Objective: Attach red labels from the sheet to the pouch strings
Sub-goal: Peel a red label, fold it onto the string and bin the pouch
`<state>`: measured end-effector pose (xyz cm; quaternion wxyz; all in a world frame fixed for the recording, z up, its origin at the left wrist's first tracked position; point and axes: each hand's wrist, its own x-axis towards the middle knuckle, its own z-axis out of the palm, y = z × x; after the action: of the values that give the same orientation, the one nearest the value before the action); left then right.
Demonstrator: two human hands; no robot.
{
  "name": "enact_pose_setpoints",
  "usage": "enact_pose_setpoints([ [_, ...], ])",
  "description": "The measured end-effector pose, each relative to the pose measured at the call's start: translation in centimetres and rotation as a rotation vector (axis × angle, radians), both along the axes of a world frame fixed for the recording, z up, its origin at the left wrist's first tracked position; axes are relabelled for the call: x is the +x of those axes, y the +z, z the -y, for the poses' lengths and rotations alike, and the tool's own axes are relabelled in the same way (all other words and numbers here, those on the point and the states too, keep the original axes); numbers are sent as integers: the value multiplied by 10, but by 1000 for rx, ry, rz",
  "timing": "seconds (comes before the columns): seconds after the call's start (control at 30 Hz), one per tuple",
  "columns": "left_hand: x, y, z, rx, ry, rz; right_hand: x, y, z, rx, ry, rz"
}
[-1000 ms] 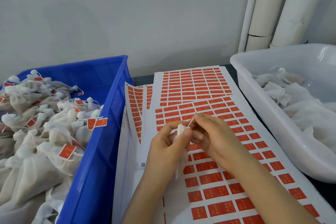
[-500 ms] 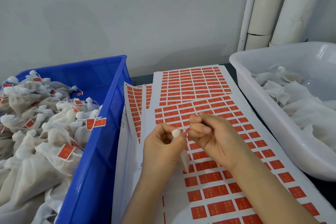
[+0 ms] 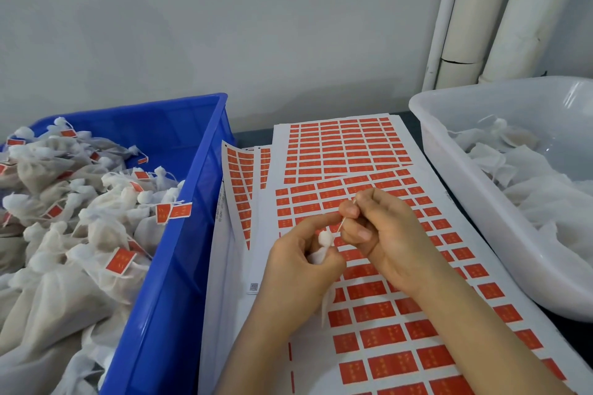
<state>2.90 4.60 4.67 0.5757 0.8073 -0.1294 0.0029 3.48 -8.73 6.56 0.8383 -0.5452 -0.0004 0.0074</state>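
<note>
Pouch: one small white pouch [image 3: 324, 239] sits in the left hand [image 3: 298, 261], held just above the near sheet [image 3: 401, 341], its gathered top poking out between thumb and fingers.
String: one string [image 3: 340, 225] runs up from that top to the right hand [image 3: 388, 234], which pinches it between thumb and fingertips.
Change: half a second ago the string barely showed and the left fingers were curled in. Now it is drawn out in a straight slant, and the left forefinger reaches across to the right thumb. Neither hand has shifted much.
Hands: two, both closed, the left round the pouch and the right on the string, touching each other over the near sheet.
Sheets: four that I can count on the desk [image 3: 252, 134]. The near sheet lies under the hands, a far sheet [image 3: 340, 147] lies partly beneath it, and two side sheets [image 3: 239, 183] are tucked in at the left. All carry rows of red labels [image 3: 382, 335].
Bins: two. A blue bin [image 3: 179, 234] at the left is heaped with tagged pouches [image 3: 96, 234], and two of their labels hang over its rim. A white bin [image 3: 455, 189] at the right holds plain pouches [image 3: 539, 196].
Pipes: three white pipes [image 3: 468, 19] stand against the wall [image 3: 224, 26], behind the white bin.
</note>
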Motion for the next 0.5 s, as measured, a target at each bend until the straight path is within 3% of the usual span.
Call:
enact_pose_setpoints([
  [0.17,-4,-2,7,99,18,20,-2,-1,0,-294,-56,21],
  [0.5,0,-4,7,157,53,34,1,-3,-2,-385,-193,-32],
])
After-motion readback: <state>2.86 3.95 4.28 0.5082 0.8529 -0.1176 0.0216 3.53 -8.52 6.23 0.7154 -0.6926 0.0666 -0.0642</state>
